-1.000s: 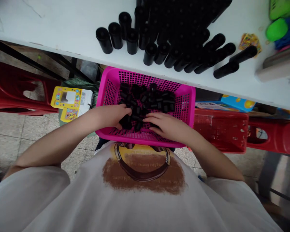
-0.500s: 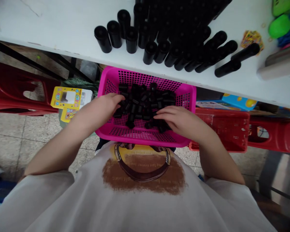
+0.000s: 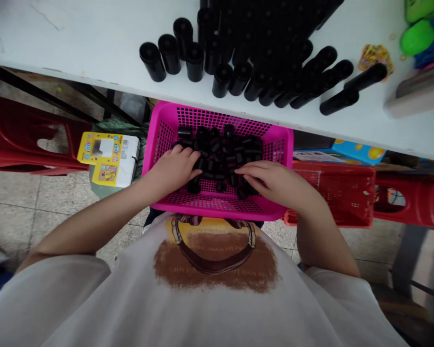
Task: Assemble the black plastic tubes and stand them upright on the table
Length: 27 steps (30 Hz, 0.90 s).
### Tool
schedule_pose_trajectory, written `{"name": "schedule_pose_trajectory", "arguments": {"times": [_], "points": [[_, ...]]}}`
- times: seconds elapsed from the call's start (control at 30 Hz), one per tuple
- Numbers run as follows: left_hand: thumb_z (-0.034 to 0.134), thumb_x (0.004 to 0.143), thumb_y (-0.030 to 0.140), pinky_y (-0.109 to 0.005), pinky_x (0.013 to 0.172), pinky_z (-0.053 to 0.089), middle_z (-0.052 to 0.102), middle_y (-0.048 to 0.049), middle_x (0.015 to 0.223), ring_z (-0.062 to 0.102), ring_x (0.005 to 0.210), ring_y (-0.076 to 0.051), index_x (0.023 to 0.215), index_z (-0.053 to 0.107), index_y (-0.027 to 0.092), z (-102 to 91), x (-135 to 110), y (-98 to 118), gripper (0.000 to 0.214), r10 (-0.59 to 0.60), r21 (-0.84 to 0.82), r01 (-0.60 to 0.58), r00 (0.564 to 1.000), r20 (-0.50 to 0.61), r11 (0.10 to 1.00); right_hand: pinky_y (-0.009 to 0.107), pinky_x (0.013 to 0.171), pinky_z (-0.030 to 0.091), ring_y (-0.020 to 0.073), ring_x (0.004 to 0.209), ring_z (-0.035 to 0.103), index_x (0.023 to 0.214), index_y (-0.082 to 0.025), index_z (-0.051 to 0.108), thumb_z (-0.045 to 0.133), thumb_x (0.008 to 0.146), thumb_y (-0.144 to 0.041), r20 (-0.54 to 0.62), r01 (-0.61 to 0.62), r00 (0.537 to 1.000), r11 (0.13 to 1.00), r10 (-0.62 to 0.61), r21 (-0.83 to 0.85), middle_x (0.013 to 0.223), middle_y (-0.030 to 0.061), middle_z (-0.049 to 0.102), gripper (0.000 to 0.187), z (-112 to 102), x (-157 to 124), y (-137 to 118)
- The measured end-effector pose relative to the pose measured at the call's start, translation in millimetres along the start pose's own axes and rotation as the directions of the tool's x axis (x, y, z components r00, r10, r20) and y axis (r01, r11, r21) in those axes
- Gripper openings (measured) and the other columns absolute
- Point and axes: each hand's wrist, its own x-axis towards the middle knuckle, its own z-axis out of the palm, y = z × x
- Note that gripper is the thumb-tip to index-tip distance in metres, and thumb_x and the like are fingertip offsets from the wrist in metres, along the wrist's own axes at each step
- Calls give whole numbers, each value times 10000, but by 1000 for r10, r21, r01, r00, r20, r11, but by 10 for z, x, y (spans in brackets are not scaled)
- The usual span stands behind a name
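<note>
A magenta plastic basket (image 3: 217, 210) with a slotted wall holds a loose heap of small black cylindrical pieces (image 3: 217, 154). My left hand (image 3: 177, 168) reaches over its left side, fingers bent down and apart onto the heap, thumb toward the middle; the fingertips are partly hidden. From the right, my right hand (image 3: 271, 180) lies palm down over the pieces, its fingers stretched toward the centre and the thumb apart below. No piece shows clearly gripped in either hand.
Many black tubes (image 3: 222, 81) stand on the white table (image 3: 75, 53) beyond the basket; a few at the right lean or lie. A yellow and white carton (image 3: 110, 156) is at the left, a red crate (image 3: 342, 193) at the right. Red stools (image 3: 18, 135) flank the spot.
My left hand has moved right and slightly down, deeper over the heap, with its fingers turned more downward. My right hand has stayed nearly in place. A few pieces near the middle have shifted.
</note>
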Motion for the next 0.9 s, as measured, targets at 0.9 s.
{"name": "schedule_pose_trajectory", "arguments": {"times": [0.9], "points": [[760,868,346,-345,964,624,764,-63,1198,745,1068,-193,1462,578,248,5,-594,284,629,-158,-964,-25,985,-68,264,463,1016,629,272,1196,743,1285,-183,716,661,1006,-159,-88,-86,988,926,127,367,1316,126,762,285,398,148,-228]]}}
